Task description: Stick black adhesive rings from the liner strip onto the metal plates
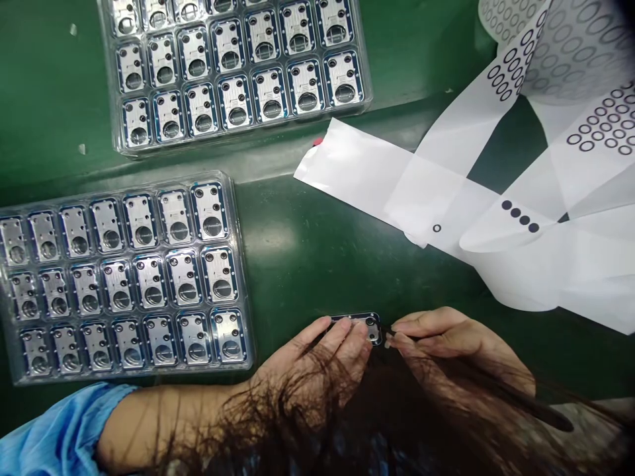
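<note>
My left hand (330,360) holds a small silver metal plate with a dark blue border (371,322) down on the green table, its fingers lying across most of it. Only the plate's right end and a strip of its upper edge show. My right hand (449,344) pinches slim black tweezers (548,413); their tip is at the plate's right end, beside the left fingertips. Whether the tip grips anything is too small to tell. Loose hair hangs over both hands and hides parts of them.
Two clear plastic trays, one at left (243,330) and one at the back (367,73), hold rows of similar plates. White backing strips with black rings and dots (352,165) curl across the right side. The green table (292,264) lies beneath everything.
</note>
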Tool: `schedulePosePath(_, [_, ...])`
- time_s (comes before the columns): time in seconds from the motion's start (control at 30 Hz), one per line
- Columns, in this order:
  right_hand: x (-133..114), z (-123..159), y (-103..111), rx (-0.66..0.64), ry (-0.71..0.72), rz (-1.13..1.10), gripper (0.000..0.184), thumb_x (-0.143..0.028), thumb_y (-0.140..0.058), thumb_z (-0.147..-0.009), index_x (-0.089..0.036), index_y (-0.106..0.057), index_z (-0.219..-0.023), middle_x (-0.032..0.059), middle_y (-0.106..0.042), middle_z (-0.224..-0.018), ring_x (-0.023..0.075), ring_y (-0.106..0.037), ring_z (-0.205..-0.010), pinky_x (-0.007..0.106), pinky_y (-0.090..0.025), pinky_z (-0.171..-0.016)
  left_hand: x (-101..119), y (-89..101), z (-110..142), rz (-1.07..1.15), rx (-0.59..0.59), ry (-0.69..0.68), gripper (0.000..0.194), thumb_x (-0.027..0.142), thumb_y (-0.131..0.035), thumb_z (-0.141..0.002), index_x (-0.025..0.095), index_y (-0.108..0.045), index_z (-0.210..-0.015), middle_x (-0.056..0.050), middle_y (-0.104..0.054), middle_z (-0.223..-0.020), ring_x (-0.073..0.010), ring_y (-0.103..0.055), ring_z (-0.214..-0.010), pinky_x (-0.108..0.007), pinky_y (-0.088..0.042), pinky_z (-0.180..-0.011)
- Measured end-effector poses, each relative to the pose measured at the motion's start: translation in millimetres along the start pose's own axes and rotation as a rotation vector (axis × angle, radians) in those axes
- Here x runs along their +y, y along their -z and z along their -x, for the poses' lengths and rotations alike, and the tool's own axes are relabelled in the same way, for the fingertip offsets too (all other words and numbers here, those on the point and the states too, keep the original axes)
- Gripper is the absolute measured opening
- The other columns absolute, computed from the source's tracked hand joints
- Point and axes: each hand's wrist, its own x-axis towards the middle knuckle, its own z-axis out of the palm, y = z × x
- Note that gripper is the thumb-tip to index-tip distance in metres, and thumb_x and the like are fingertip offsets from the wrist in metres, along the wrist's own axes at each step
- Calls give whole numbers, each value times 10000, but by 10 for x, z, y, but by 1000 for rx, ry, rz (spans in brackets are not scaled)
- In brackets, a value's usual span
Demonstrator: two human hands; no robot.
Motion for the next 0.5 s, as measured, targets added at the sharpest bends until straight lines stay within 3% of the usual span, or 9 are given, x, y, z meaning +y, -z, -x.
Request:
schedulePosePath(0.1, [-10, -2, -19, 10, 42, 18, 177, -155, -739, -864, -298, -659, -798, -30, -712, -866, 140, -745, -824, 232, -645, -748, -17, 22, -15, -3, -15, 1, 407, 372, -586, -952, 223, -692, -1316, -12, -669, -1415, -213, -556, -1337, -339, -465, -1174])
schedulePosePath(0.27, [-33, -14, -44, 23, 65, 27, 158, -267, -718, -924, -295, -646, -786, -27, -707, -838, 131, -745, -809, 213, -649, -752, -17, 38, -23, -5, -30, 4, 387, 377, -565, -971, 245, -695, -1311, 3, -662, -1421, -204, -550, -1345, -329, -460, -1180])
schedulePosePath(0.5, [-17, 5, -32, 3, 79, 29, 159, -182, -717, -897, -292, -641, -812, -27, -696, -866, 140, -743, -829, 231, -650, -727, -13, 15, -12, -5, -7, 13, 400, 345, -546, -955, 236, -695, -1309, -7, -663, -1419, -201, -549, -1356, -335, -438, -1199])
